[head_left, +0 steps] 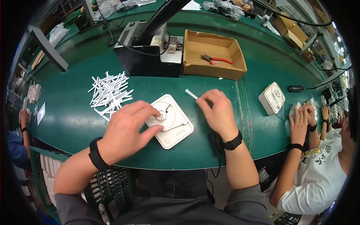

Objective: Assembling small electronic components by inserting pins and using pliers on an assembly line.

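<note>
Smooth green tabletop [71,116], rounded device [175,123]

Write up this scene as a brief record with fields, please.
Left hand: fingers over the white device
Right hand: pinching a thin white stick
Left side: pile of white sticks
Far side: black machine, beside an open cardboard box
In box: red-handled pliers
Right side: second white device, near a co-worker's hands

Readable text: 0 | white shirt [311,191]: dark print [321,161], illegible
</note>
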`<state>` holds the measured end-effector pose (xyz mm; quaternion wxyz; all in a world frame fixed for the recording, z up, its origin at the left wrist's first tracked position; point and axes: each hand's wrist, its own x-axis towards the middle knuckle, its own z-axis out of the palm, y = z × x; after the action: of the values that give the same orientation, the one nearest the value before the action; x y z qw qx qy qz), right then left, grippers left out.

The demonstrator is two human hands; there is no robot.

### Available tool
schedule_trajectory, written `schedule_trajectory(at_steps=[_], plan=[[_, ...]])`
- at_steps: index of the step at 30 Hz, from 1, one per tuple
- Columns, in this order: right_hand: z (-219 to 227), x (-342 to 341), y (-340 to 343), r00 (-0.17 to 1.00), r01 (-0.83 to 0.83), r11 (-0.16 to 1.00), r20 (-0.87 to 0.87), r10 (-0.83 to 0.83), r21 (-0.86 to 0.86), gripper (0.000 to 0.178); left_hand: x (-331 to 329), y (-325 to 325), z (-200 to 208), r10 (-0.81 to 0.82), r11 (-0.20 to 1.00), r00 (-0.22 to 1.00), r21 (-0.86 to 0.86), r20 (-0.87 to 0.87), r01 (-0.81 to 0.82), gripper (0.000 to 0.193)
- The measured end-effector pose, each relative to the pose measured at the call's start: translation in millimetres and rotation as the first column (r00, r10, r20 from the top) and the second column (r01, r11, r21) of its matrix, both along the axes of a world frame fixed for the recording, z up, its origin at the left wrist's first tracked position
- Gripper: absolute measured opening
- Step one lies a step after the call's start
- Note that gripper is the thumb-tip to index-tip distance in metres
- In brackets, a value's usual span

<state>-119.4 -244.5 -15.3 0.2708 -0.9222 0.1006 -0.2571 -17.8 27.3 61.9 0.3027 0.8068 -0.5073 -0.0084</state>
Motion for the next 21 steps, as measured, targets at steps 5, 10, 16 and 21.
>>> schedule_trajectory(at_steps=[5, 10, 16, 21], plan=[[0, 12, 12, 0.996, 0.081, 0.992, -0.037, -0.085, -0.098, 0.020, 26, -15, -23, 0.061, 0.997, 0.987, -0.034, -0.151, -0.067, 0.023], [2, 34, 8, 0.965, 0.024, 0.977, -0.250, -0.078, -0.212, 0.019, 29, -28, -30, 0.011, 0.999, 0.988, -0.033, -0.156, -0.016, 0.016], [0, 32, 0, 0.972, -0.085, 0.986, -0.229, 0.051, -0.142, 0.017, 36, -25, -43, -0.040, 0.997, 0.977, -0.075, -0.211, 0.024, 0.012], [31, 20, 6, 0.915, -0.077, 0.865, -0.310, 0.259, 0.495, 0.013, 32, -25, -51, -0.045, 0.983, 0.965, -0.183, -0.259, -0.004, 0.011]])
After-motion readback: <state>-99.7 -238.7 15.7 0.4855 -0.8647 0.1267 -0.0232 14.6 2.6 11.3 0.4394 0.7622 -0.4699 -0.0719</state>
